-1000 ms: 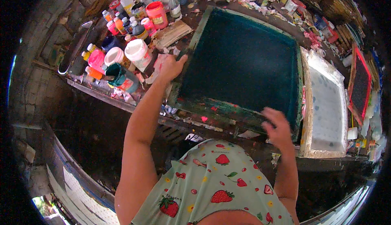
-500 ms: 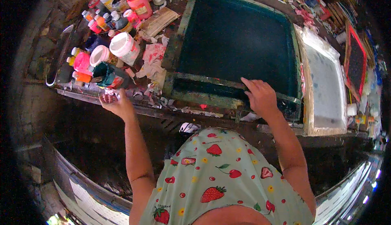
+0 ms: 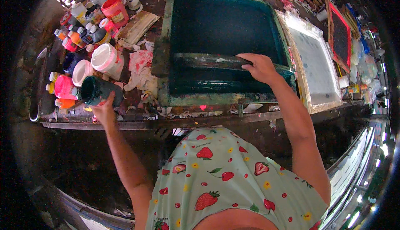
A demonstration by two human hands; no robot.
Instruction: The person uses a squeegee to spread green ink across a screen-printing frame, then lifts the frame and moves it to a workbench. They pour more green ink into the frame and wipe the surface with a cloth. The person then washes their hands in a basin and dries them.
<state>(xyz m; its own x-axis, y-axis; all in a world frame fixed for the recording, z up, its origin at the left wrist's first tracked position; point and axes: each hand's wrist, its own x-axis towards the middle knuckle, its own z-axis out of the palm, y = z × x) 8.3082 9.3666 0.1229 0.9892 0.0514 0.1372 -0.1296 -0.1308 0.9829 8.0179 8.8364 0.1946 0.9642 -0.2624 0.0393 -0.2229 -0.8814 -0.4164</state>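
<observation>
My left hand (image 3: 104, 107) grips a tub of dark teal ink (image 3: 91, 89) at the left, lifted slightly and tilted. My right hand (image 3: 259, 68) is closed on a long squeegee bar (image 3: 206, 60), which lies crosswise over the teal-coated screen frame (image 3: 225, 26). A wet band of ink shows below the bar, along the screen's front part. Pink-stained paper scraps (image 3: 139, 65) lie between the tub and the frame.
Crowded pots and bottles (image 3: 107, 59) stand at the left, a wooden board (image 3: 135, 26) behind them. A white-edged screen (image 3: 308, 55) and a red-edged screen (image 3: 339, 34) are at the right. The bench's front edge (image 3: 154, 124) runs in front of me.
My left hand left the frame's side and took hold of the teal tub. My right hand took the squeegee and moved it away from me over the screen.
</observation>
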